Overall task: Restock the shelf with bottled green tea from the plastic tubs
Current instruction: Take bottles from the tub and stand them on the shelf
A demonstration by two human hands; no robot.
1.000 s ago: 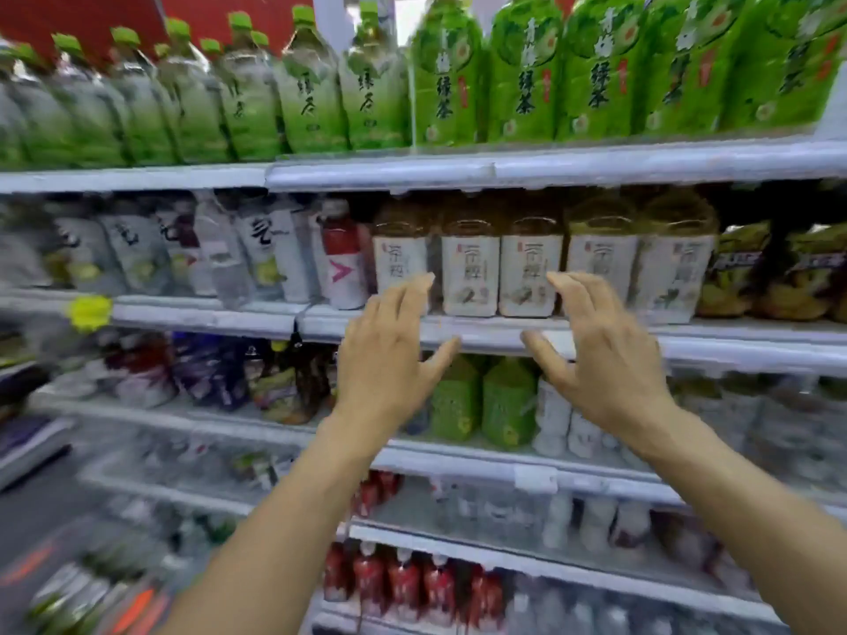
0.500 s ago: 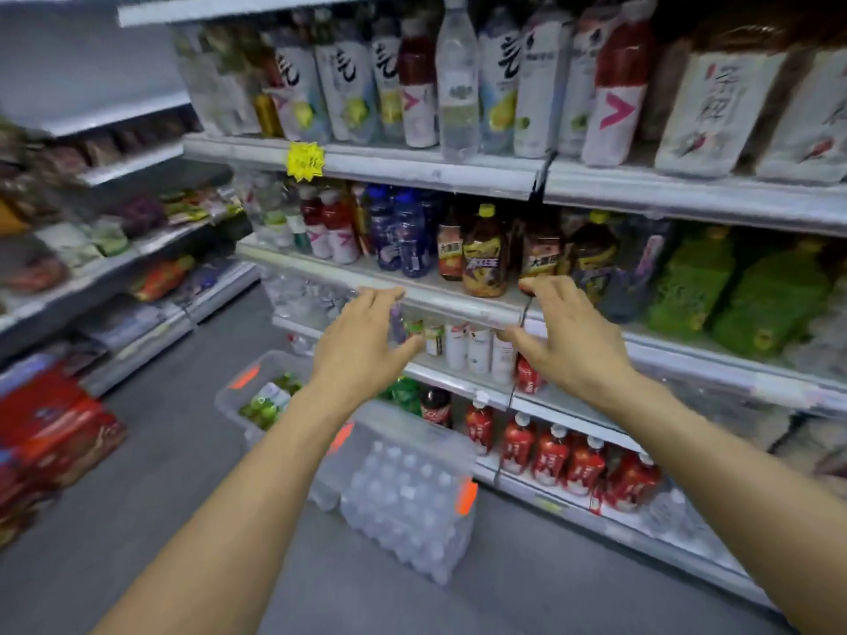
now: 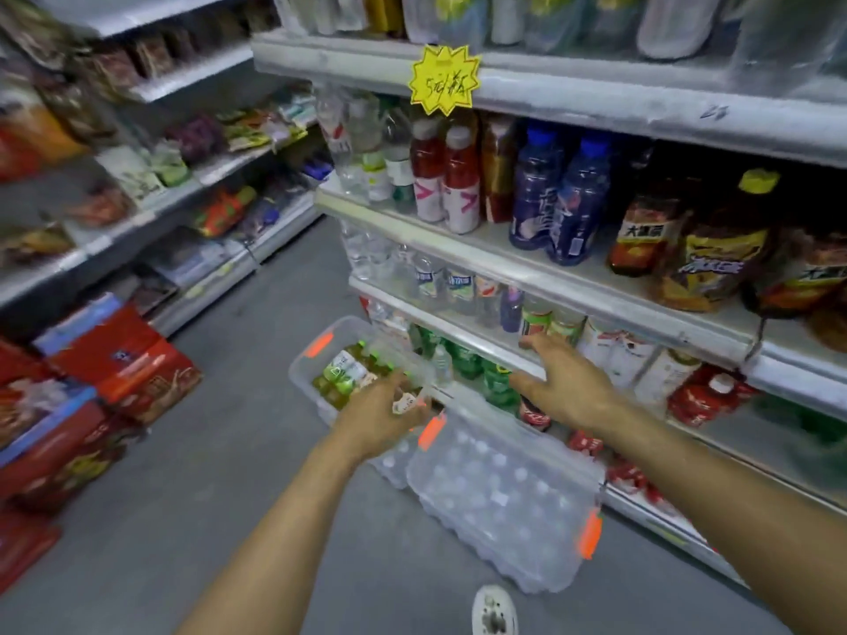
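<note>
A clear plastic tub (image 3: pixel 302 366) with orange latches stands on the floor by the shelf foot, holding several green tea bottles (image 3: pixel 346 373). My left hand (image 3: pixel 382 417) reaches down over the tub's near end, fingers relaxed, holding nothing that I can see. My right hand (image 3: pixel 561 389) is stretched out with spread fingers in front of a low shelf edge (image 3: pixel 467 334), above green bottles (image 3: pixel 497 382) on the shelf below. Both hands are empty.
A second clear tub (image 3: pixel 504 497) full of white-capped bottles lies nearer me on the grey floor. Drink shelves rise on the right with a yellow price star (image 3: pixel 443 80). Red cartons (image 3: pixel 114 359) are stacked at left. My shoe (image 3: pixel 494 611) shows at the bottom.
My view has dropped from the upper green tea shelves to the floor tubs. Both hands have come down with it and now hover near the tub and the low shelf.
</note>
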